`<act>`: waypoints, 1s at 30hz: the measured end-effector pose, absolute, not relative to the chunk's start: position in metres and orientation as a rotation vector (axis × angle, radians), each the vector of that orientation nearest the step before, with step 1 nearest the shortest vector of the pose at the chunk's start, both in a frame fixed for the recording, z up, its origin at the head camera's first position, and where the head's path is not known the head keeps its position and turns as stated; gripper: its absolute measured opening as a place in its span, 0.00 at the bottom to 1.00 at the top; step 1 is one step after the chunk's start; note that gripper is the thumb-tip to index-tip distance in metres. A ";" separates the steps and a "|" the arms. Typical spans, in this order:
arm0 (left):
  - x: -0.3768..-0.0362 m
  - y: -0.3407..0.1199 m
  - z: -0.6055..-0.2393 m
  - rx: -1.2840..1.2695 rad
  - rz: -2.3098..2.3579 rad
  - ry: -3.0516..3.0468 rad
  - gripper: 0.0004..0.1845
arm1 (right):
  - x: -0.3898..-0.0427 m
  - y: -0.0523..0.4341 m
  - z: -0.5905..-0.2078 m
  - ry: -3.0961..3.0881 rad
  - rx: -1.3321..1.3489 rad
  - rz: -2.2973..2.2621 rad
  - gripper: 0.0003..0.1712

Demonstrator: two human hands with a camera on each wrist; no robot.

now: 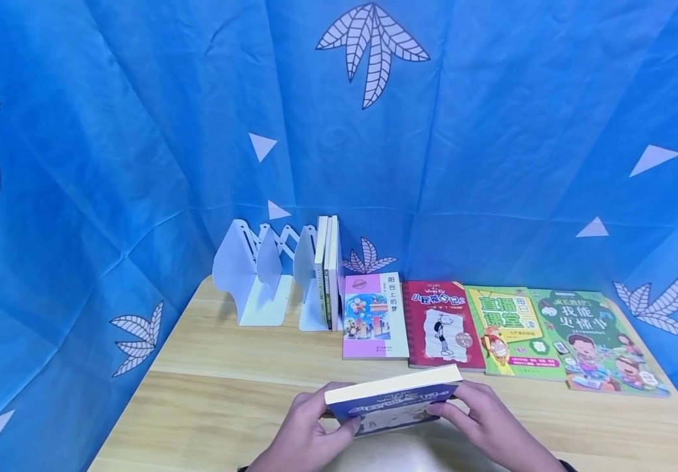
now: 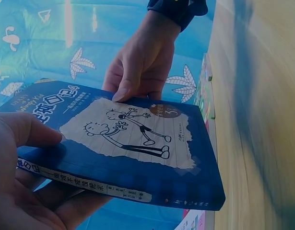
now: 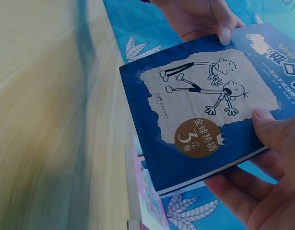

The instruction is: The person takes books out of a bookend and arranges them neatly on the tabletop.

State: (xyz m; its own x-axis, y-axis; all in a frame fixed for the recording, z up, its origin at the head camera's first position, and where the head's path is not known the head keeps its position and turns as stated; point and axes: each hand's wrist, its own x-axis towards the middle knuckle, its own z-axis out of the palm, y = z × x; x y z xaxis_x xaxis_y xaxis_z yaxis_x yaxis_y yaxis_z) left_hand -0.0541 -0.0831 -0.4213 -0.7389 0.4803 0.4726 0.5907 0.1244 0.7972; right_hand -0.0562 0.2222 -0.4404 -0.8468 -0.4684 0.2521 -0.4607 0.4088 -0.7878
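Both hands hold a blue paperback [image 1: 395,403] with a cartoon stick boy on its cover, lifted a little over the wooden table's [image 1: 227,400] near edge. My left hand [image 1: 309,429] grips its left end, thumb on the cover [image 2: 133,139] and fingers beneath. My right hand [image 1: 486,419] grips the right end the same way, its thumb [image 3: 269,129] lying on the cover [image 3: 205,120]. The book tilts with its page edge facing away from me.
Several books lie flat in a row behind: a pink one [image 1: 373,318], a red one [image 1: 442,326] and two green ones [image 1: 513,332] [image 1: 595,341]. A white folding book rack [image 1: 268,275] at the back holds a few upright books [image 1: 328,272]. Blue cloth walls surround the table.
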 end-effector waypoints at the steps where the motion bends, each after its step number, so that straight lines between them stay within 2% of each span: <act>1: -0.054 -0.083 -0.420 -1.068 -1.703 -2.312 0.22 | -0.056 0.223 -0.441 2.631 -0.876 -1.477 0.15; 7: -0.052 -0.083 -0.415 -0.900 -1.814 -2.524 0.21 | -0.053 0.225 -0.441 2.670 -0.867 -1.510 0.16; 18: -0.065 -0.085 -0.416 -1.184 -1.862 -2.160 0.26 | -0.048 0.235 -0.435 2.832 -0.746 -1.529 0.16; 30: -0.076 -0.083 -0.415 -1.127 -1.762 -2.018 0.27 | -0.046 0.254 -0.438 2.883 -0.608 -1.511 0.16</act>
